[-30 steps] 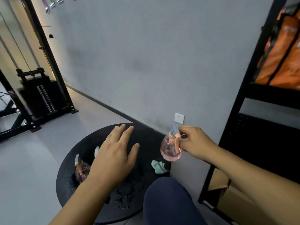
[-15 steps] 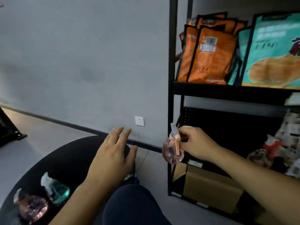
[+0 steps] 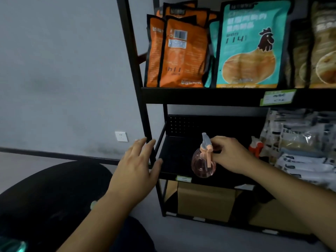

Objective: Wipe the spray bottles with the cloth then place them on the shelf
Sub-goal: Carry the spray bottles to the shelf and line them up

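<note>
My right hand (image 3: 230,154) grips the neck of a round pink spray bottle (image 3: 202,163) with a peach trigger and grey nozzle. It holds the bottle upright at the front edge of the black shelf (image 3: 174,157), over its middle tier. My left hand (image 3: 135,170) hovers with fingers spread beside the shelf's left post, holding nothing. A teal spray bottle (image 3: 11,245) shows at the bottom left corner on the round black table (image 3: 51,193). A bit of the green cloth (image 3: 93,204) peeks out beside my left wrist.
Orange and teal snack bags (image 3: 181,51) fill the upper tier. White packets (image 3: 300,148) and a red-capped item (image 3: 255,148) crowd the right of the middle tier. Cardboard boxes (image 3: 205,200) sit on the bottom tier. A wall socket (image 3: 121,136) is to the left.
My view has swung right from the table to the shelf. My right hand has carried the pink bottle to the middle tier's front edge; my left hand moved along, still spread.
</note>
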`<action>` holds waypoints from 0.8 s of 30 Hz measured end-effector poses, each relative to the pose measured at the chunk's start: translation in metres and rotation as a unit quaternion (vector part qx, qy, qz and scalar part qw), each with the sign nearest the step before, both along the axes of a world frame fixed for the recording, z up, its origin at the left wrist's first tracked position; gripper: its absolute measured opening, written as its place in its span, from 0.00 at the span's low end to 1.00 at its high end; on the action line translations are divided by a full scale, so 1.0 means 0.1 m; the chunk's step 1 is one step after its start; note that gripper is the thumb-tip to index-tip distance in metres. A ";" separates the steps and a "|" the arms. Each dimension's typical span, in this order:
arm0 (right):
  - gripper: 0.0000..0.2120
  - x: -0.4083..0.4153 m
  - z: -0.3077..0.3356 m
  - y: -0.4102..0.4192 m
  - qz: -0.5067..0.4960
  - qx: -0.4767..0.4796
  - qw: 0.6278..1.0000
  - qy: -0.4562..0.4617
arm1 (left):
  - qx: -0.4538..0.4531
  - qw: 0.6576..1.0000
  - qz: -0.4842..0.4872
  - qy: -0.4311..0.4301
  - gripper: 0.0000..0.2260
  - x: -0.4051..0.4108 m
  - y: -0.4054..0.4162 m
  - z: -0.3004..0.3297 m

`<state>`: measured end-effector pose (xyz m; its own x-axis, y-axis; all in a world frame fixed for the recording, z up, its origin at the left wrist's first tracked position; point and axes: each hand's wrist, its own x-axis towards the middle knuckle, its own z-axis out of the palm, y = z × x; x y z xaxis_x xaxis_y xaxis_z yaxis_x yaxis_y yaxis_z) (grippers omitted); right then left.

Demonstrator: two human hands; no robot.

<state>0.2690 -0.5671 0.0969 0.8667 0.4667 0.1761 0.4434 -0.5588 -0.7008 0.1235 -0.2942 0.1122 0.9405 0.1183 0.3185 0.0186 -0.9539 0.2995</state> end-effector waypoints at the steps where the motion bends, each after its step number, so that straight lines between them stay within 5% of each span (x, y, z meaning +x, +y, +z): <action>1: 0.10 0.03 -0.03 -0.07 -0.008 0.000 1.000 0.003 | -0.003 1.000 -0.006 0.002 0.29 0.07 -0.05 -0.02; 24: 0.04 0.93 -0.89 -0.46 -0.187 -0.016 0.978 0.094 | -0.003 0.995 -0.085 0.043 0.29 1.06 -0.56 -0.58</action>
<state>0.3615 -0.6128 0.0080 0.9934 0.1141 -0.0127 0.0688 -0.6799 -0.7301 0.2291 -0.3499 0.0542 0.9711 -0.0434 0.2349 -0.1169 -0.9439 0.3087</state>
